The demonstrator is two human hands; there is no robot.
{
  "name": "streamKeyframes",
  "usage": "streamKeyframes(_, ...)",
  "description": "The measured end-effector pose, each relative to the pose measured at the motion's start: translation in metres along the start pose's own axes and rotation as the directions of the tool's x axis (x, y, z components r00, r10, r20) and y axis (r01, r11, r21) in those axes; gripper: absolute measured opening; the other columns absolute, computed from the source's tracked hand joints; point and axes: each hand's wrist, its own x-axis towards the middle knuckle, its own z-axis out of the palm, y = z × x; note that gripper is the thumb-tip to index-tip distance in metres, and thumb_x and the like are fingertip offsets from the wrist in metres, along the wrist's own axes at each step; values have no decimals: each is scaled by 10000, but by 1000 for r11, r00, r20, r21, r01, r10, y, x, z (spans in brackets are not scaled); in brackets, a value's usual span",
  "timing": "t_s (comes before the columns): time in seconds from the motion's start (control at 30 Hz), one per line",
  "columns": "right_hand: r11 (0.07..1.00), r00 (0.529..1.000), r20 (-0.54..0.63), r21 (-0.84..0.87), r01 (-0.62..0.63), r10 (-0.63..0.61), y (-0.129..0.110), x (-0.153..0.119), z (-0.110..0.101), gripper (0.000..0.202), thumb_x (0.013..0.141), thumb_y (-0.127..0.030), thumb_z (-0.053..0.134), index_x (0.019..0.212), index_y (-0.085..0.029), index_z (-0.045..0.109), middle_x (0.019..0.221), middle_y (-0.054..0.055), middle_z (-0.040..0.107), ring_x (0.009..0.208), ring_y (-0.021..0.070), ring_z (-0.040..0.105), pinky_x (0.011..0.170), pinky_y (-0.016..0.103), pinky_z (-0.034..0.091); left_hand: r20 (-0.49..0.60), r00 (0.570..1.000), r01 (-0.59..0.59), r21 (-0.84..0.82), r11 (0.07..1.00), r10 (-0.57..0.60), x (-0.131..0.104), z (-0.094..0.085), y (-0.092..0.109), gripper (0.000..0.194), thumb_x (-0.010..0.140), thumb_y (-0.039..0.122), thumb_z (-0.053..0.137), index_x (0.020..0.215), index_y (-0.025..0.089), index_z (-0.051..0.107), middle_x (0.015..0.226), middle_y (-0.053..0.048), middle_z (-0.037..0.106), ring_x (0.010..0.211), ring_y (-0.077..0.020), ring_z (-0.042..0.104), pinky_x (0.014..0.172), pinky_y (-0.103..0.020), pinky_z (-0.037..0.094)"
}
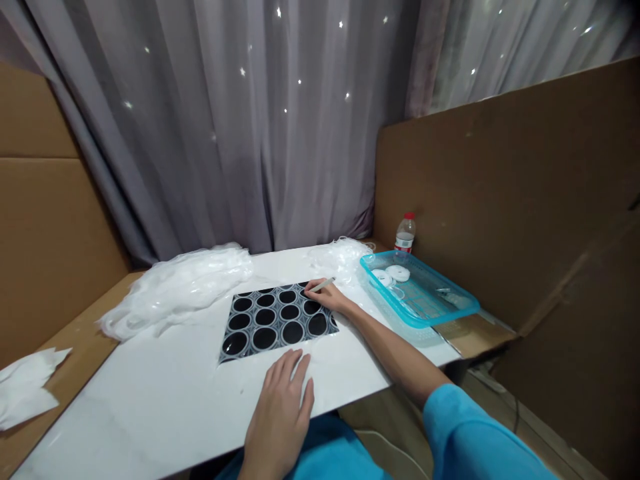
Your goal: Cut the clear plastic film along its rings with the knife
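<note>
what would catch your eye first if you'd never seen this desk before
The black sheet of round discs in the middle of the white tabletop stands out most. The right hand holds a thin pen-like tool at its far right corner, while the left hand lies flat on the table just in front of it. To the right sits a turquoise tray with white rings, and crumpled clear plastic lies to the left.

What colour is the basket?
The basket is see-through turquoise blue, seen in the head view.
</note>
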Motion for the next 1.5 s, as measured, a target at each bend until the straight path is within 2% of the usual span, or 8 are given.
streamKeyframes(0.2,997,999,18,-58,47,-46,-4,-2,-3,236,962,-416,732,1001,-209,839,976,82,816,864,241,704,790,323,536,-18,1000,-4,-5,1000,4,-2,0,1,447,1133,323,464,1558,298,604,1577,-90,626,1489,-301,555,1206,-529,504)
streamKeyframes(0.47,994,999,32,-97,40,-37,-5,-2,-1,153,943,-341,746,977,-214,825,845,45,790,720,188,642,715,280,470,22,1000,4,10,1000,-5,-1,-7,5,453,1138,299,445,1570,286,584,1590,-83,612,1508,-289,529,1234,-514,470)
streamKeyframes(0.8,1000,999,35,10,-6,6,-6,-1,-3,240,919,-399,768,972,-178,847,880,81,812,780,219,683,717,301,503,5,1000,-14,-2,1000,14,-1,-8,4,449,1135,277,448,1561,276,590,1574,-89,625,1495,-288,541,1223,-509,469)
streamKeyframes(0.93,995,998,25,79,-66,64,-11,-2,-2,298,905,-423,759,979,-149,850,810,86,798,716,212,678,651,298,497,-5,1000,-22,-1,1000,22,-1,-7,4,445,1132,278,451,1552,279,598,1568,-93,631,1487,-296,552,1215,-521,478)
streamKeyframes(1.17,989,985,-120,89,-117,127,-28,-4,-17,408,951,-549,720,837,-162,784,676,70,725,625,183,604,575,282,441,-17,1000,-21,23,1000,22,-1,-7,4,440,1131,278,458,1549,278,595,1564,-91,636,1473,-298,567,1208,-541,489)
streamKeyframes(1.27,991,976,-175,73,-115,126,-42,-11,-30,433,963,-583,715,817,-176,739,645,53,690,635,184,590,588,285,439,-90,990,-107,28,994,109,3,-12,3,403,1116,217,461,1474,256,643,1534,-85,663,1496,-287,556,1297,-569,397)
streamKeyframes(1.37,989,987,-108,97,-111,121,-58,-29,-34,380,943,-567,752,897,-192,707,630,-1,649,604,158,554,585,264,423,-133,969,-207,19,978,207,12,-13,9,399,1112,173,444,1445,238,654,1513,-86,681,1497,-270,561,1350,-570,316)
streamKeyframes(1.5,982,988,45,118,-150,145,-68,-64,-30,420,839,-542,874,782,-193,646,622,-26,598,592,133,504,560,245,377,-46,977,-209,14,978,209,33,2,30,426,1126,263,469,1527,208,602,1558,-133,641,1461,-304,582,1261,-549,446)
